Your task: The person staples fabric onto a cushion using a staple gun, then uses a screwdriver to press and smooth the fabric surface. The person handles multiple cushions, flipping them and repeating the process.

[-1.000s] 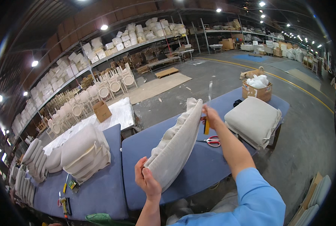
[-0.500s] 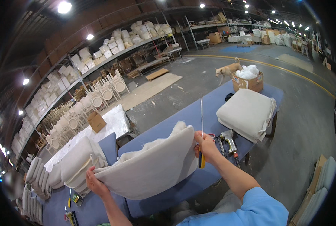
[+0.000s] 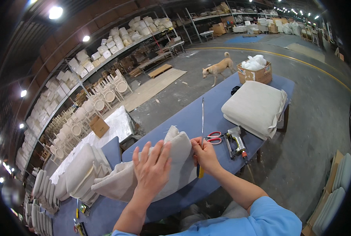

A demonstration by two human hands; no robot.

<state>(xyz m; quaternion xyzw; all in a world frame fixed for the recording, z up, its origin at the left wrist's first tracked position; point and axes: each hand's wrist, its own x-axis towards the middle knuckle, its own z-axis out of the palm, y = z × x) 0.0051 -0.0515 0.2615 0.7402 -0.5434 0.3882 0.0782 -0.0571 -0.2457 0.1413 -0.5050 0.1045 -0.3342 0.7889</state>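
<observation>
Cushion [image 3: 144, 173], beige, is laid on blue bench [image 3: 183, 118] w/ left hand [image 3: 152, 167] pressed flat on it, fingers spread wide. Long thin rod [image 3: 202, 122] is gripped upright by right hand [image 3: 205, 155] at cushion's edge; scissors [image 3: 214, 137] nearby.

The left hand [image 3: 152, 167] is open, with the fingers spread wide and the palm pressed flat downward. The right hand [image 3: 205, 154] is closed in a fist grip. Both forearms come up from the lower edge; the right arm wears a blue sleeve.
</observation>
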